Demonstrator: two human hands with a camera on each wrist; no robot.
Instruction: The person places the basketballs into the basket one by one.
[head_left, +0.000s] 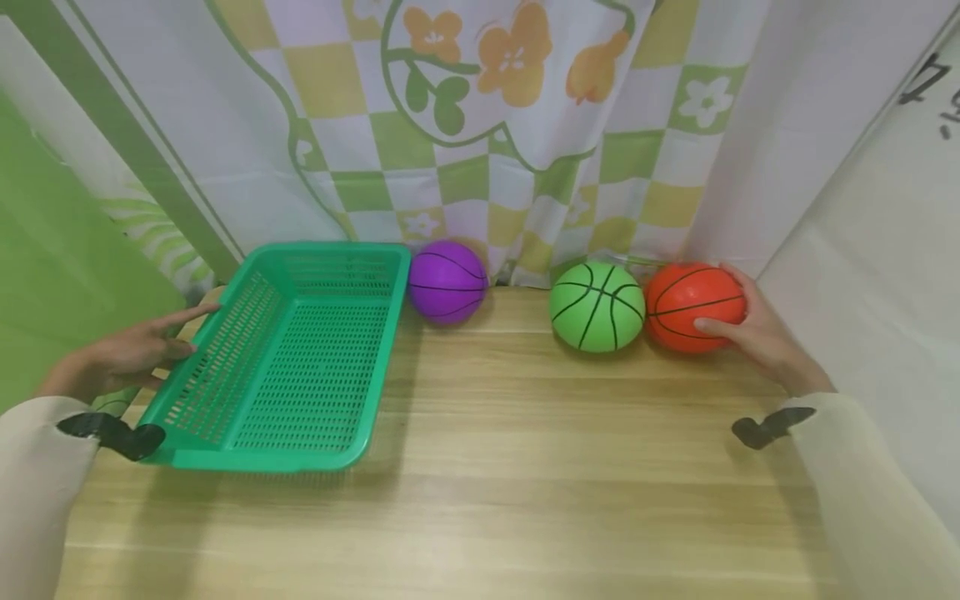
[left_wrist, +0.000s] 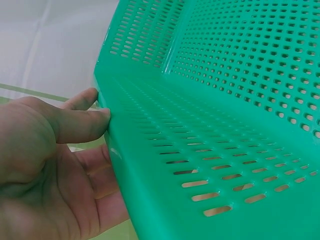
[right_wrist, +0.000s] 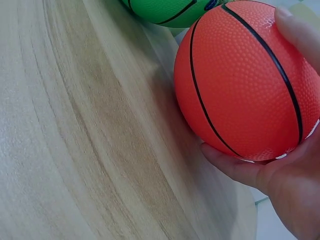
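A green plastic basket (head_left: 382, 367) with slotted walls sits on the left of the wooden table. My left hand (head_left: 135, 357) grips its left rim, the thumb on the edge and the other fingers against the outside, as the left wrist view shows. At the far right my right hand (head_left: 761, 329) holds a red toy basketball (head_left: 690, 304), thumb on the near side and fingers spread around it. In the right wrist view the ball (right_wrist: 240, 85) is near the table's edge. A light green basketball (head_left: 597, 308) stands right beside it on the left.
A purple basketball (head_left: 447, 283) lies by the basket's right back corner. Behind the table (head_left: 510, 467) hangs a checked curtain (head_left: 480, 167) with flowers. A white wall or sheet (head_left: 885, 250) closes off the right side, and green cloth (head_left: 67, 225) hangs at left.
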